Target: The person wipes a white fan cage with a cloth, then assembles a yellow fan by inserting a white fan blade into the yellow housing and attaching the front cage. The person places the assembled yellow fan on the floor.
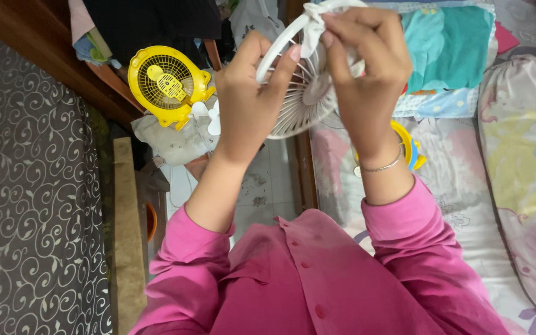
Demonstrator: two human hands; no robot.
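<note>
My left hand (250, 93) grips the rim of a round white fan grille (299, 108), holding it up in front of me. My right hand (362, 68) pinches a small white cloth (312, 28) against the top of the grille's rim. A thin bracelet circles my right wrist. Both arms wear pink sleeves. The grille's middle is partly hidden behind my fingers.
A yellow fan body (167, 84) with a white blade (209, 118) lies to the left on a pale cloth. A yellow and blue part (412, 149) rests on the floral bedsheet (466, 186). A pillow (525, 180) lies right; a patterned dark surface (26, 198) lies left.
</note>
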